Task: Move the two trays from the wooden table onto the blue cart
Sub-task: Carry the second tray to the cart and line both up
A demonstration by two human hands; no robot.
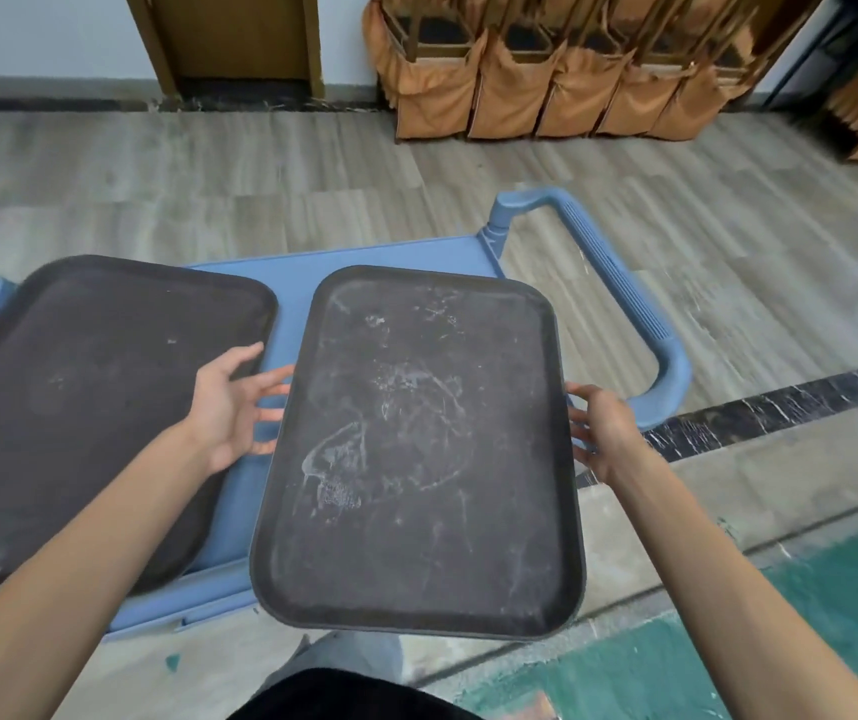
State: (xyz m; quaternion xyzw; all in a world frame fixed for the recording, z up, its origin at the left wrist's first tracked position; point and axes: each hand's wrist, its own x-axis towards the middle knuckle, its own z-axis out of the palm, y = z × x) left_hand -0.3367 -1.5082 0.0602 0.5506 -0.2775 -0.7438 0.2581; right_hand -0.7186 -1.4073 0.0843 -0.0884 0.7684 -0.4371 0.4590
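Two dark rectangular trays lie side by side on the blue cart. The left tray covers the cart's left part and reaches past its edges. The right tray, scuffed with white marks, overhangs the cart's near edge towards me. My left hand is open over the gap between the trays, with its spread fingertips at the right tray's left rim. My right hand is open beside the right rim, fingers apart and just off it. Neither hand grips a tray.
The cart's blue handle curves round on the right. Stacked chairs in orange covers stand against the far wall beside a wooden door. The floor is grey wood-look, with a dark stone strip and green flooring at the right.
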